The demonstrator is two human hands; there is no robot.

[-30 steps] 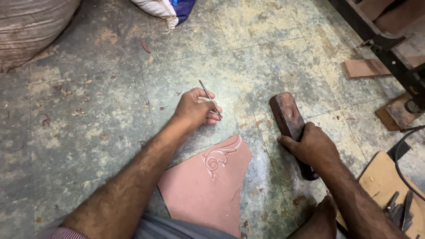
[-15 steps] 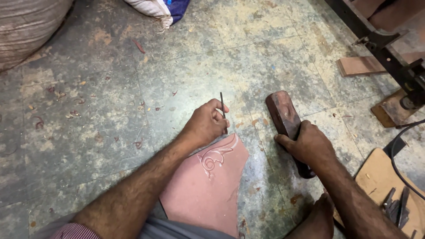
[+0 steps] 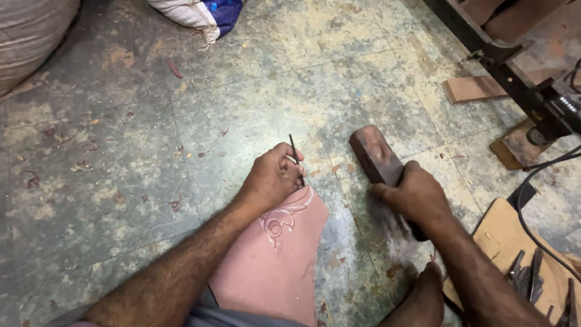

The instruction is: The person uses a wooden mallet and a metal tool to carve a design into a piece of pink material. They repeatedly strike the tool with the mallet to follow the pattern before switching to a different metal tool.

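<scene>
A pinkish-red wooden piece (image 3: 275, 257) with a carved scroll pattern lies on the floor in front of me. My left hand (image 3: 273, 177) rests on its upper end and grips a thin dark chisel (image 3: 295, 155), held nearly upright over the carving. My right hand (image 3: 416, 198) is closed around the handle of a dark wooden mallet (image 3: 374, 155), whose head rests low over the floor to the right of the piece.
A bare foot (image 3: 420, 300) shows at the bottom right. Several metal tools (image 3: 532, 280) lie on a wooden board (image 3: 496, 233) at the right. A black metal frame (image 3: 505, 57), wood scraps (image 3: 478, 88), a black cable (image 3: 544, 166) and sacks (image 3: 196, 12) surround the worn floor.
My left hand has drawn the chisel from the bare floor back onto the top end of the carved piece and stood it more upright. My right hand keeps the mallet.
</scene>
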